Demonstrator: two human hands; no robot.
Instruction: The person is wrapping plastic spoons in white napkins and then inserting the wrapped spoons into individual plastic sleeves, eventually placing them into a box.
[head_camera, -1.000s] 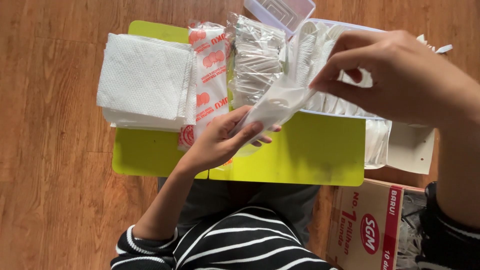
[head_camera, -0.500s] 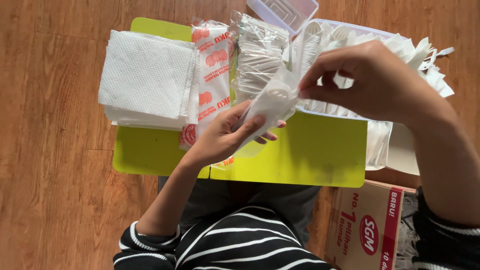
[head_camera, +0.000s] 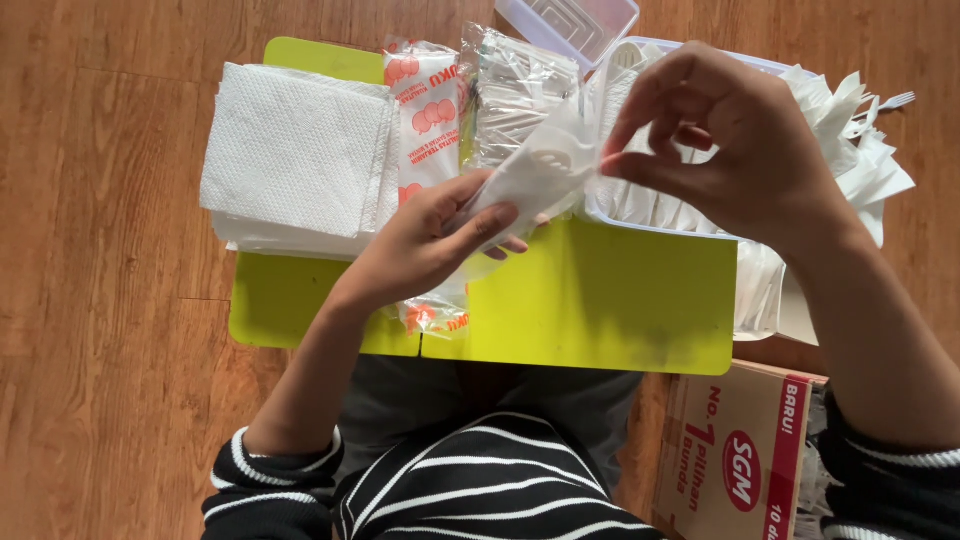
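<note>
Mid-packing, apparently: left hand (head_camera: 420, 245) gripped a slim clear sleeve (head_camera: 535, 175) above the lime-green table (head_camera: 610, 310), fingers curled round it. Right hand (head_camera: 745, 150) pinched its upper edge, fingertips pressed together. Next likely needed: slipping in cutlery from the white tub (head_camera: 700, 225).

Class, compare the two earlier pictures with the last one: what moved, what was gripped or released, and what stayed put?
The right hand drew left toward the thin white packet, its fingertips now at the packet's top end. The left hand kept its grip on the lower end, and the packet tilted slightly more upright. The napkin stack, the red-printed packs and the yellow-green board stayed where they were.
</note>
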